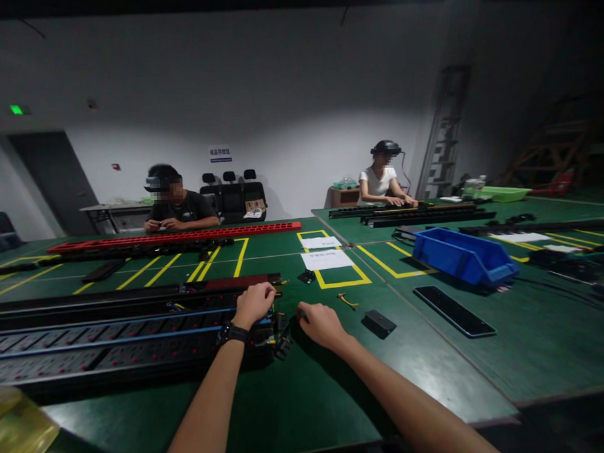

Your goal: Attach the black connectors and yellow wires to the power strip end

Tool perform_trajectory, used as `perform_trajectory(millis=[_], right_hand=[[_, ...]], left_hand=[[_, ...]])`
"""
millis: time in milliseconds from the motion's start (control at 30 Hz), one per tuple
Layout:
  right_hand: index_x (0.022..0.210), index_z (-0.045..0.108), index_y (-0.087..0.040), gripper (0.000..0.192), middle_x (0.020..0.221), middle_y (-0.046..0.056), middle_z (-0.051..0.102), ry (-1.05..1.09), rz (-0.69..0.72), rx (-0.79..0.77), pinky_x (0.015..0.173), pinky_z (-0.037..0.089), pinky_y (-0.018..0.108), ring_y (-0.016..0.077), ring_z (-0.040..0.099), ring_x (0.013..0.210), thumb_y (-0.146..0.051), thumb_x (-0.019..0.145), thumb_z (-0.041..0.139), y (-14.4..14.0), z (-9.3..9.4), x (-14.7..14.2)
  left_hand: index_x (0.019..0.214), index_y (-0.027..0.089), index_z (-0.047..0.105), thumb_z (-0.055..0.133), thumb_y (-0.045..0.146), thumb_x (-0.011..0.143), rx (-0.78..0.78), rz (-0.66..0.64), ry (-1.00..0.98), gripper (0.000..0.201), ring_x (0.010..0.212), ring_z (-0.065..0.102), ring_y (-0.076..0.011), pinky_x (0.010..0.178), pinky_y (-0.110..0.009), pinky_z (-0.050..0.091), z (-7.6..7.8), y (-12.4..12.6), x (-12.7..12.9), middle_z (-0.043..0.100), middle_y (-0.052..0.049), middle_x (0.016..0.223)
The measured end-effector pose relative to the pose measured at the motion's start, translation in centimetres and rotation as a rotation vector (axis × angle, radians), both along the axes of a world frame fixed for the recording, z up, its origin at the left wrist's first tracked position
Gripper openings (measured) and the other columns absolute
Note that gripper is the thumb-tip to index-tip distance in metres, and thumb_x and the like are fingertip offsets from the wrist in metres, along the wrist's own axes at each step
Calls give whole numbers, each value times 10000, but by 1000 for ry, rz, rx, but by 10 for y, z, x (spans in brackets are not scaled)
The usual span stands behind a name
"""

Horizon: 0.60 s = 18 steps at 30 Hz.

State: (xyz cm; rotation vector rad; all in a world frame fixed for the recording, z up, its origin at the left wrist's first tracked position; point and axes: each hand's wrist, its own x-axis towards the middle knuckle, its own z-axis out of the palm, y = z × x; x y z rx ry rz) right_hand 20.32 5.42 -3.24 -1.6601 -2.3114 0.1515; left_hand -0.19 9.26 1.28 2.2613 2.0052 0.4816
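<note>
Long black power strips (151,340) with rows of sockets, red dots and blue edging lie across the left of the table. My left hand (255,303), with a dark watch on the wrist, is over their right end, its fingers curled together near a dark end piece; what they grip, if anything, is hidden. Just right of that end, my right hand (322,324) is low over the table with fingers curled in, their contents hidden. Between the hands sits a small black connector part (283,346) by the strip's exposed end. Short yellow wires (348,302) and a small black box (379,323) lie beyond my right hand.
A black phone-like slab (454,310) and a blue bin (463,256) are on the right. White papers (326,259) lie mid-table, and a red rail (177,237) stretches across the far side. Two people in headsets work opposite. A yellowish container (21,432) stands front left.
</note>
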Motion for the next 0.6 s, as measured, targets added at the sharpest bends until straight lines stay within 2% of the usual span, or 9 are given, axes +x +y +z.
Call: perform_trajectory(millis=[600], right_hand=[[1111, 653, -264, 260, 1012, 59, 746, 10, 10, -26, 675, 352, 267, 222, 692, 897, -224, 917, 485, -2, 2, 0]], left_hand=[[1023, 335, 728, 471, 407, 946, 21, -23, 12, 277, 1050, 703, -260, 826, -320, 515, 0, -2, 0, 774, -19, 1091]])
